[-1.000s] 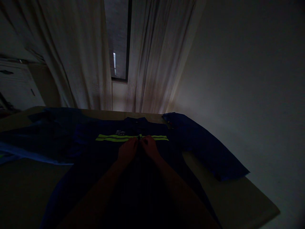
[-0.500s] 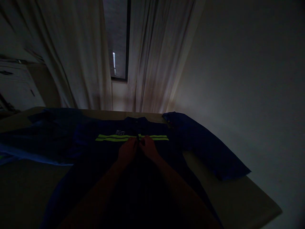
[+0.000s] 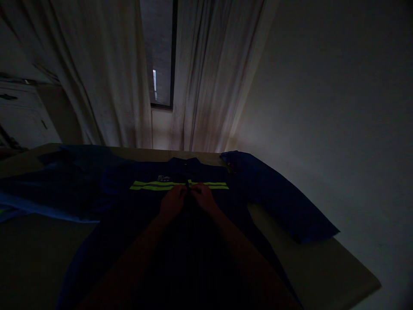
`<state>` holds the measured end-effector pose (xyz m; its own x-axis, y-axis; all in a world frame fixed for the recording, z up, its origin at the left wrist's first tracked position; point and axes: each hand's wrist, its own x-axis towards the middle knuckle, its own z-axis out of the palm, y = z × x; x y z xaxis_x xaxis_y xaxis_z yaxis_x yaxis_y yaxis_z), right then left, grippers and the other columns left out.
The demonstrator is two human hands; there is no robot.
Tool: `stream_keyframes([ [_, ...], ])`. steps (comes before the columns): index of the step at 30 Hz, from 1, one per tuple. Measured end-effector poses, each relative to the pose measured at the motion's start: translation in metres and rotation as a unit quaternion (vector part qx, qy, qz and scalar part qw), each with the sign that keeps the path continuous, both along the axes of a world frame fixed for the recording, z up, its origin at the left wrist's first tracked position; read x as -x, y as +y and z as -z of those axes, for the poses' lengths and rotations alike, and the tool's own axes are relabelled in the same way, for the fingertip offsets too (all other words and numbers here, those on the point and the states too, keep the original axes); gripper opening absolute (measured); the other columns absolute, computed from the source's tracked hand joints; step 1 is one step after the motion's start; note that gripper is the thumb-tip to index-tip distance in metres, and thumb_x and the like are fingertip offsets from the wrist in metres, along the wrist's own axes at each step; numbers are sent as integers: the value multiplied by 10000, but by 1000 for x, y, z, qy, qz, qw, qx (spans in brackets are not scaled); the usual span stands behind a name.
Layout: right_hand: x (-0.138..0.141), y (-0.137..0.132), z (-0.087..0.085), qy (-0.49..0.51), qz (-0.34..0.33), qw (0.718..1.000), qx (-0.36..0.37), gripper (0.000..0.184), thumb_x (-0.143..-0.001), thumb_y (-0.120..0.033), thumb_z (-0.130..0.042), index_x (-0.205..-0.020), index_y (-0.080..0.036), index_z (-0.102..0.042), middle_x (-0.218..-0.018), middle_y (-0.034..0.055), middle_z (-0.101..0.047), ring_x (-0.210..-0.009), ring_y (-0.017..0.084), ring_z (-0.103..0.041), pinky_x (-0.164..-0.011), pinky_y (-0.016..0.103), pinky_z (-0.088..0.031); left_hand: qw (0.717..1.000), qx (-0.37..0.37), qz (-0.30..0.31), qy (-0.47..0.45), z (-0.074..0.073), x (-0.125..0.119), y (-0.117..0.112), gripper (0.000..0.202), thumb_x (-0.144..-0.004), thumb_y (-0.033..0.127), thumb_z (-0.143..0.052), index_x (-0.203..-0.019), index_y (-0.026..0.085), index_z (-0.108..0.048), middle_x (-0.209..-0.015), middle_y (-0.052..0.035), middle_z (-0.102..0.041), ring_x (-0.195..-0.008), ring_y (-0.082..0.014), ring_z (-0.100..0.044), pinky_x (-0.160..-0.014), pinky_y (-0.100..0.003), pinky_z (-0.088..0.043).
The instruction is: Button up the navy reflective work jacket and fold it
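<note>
A dark blue work jacket (image 3: pixel 142 206) lies flat on a table (image 3: pixel 335 271), front up, with a yellow-green reflective stripe (image 3: pixel 151 185) across its chest. My left hand (image 3: pixel 173 201) and my right hand (image 3: pixel 202 197) sit side by side at the middle of the jacket's front, just below the stripe. Both hands have their fingers pinched on the front opening of the jacket. The room is very dim, so what lies between the fingertips is hard to make out. The jacket's right sleeve (image 3: pixel 284 202) stretches out toward the table's right edge.
More blue cloth (image 3: pixel 48 189) lies on the table's left part. Pale curtains (image 3: pixel 106 73) hang behind the table on both sides of a dark window (image 3: pixel 159 51). A white cabinet (image 3: pixel 22 116) stands at the far left. A bare wall fills the right.
</note>
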<state>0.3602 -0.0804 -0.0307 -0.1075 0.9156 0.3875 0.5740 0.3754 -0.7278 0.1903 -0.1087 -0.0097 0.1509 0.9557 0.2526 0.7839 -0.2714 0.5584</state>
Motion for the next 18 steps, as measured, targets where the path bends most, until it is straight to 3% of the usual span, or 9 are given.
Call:
stream_keyframes([
  [3, 2, -1, -2, 5, -2, 1000, -1, 70, -854, -177, -688, -817, -201, -743, -934, 35, -736, -931, 192, -681, -883, 310, -495, 1000, -2, -4, 15, -2, -1, -2, 214, -1022, 249, -459, -1085, 214, -660, -1140, -75, -715, -1066, -209, -670, -935, -317, -485],
  [7, 2, -1, -5, 5, -6, 1000, -2, 195, -924, -200, -613, -774, -208, -738, -855, 21, -727, -859, 180, -676, -836, 301, -491, 999, -14, -6, 44, -5, -4, -7, 210, -1033, 265, -439, -1090, 206, -633, -1145, -84, -694, -1080, -223, -656, -930, -324, -474],
  [11, 0, -1, -3, -1, -24, 1000, -9, 83, -842, -139, -692, -835, -199, -749, -906, 29, -725, -889, 182, -673, -854, 304, -493, 997, -28, -6, 70, -3, -8, -9, 228, -1053, 255, -380, -1093, 216, -601, -1167, -88, -668, -1051, -218, -657, -889, -317, -474],
  [18, -1, -1, 0, -8, -43, 999, -20, 30, -835, -167, -739, -859, -185, -742, -911, 41, -695, -876, 188, -657, -835, 314, -497, 996, -38, 23, 75, -1, -6, -5, 224, -1023, 142, -394, -1028, 213, -606, -1098, -80, -669, -1044, -203, -637, -916, -301, -463],
])
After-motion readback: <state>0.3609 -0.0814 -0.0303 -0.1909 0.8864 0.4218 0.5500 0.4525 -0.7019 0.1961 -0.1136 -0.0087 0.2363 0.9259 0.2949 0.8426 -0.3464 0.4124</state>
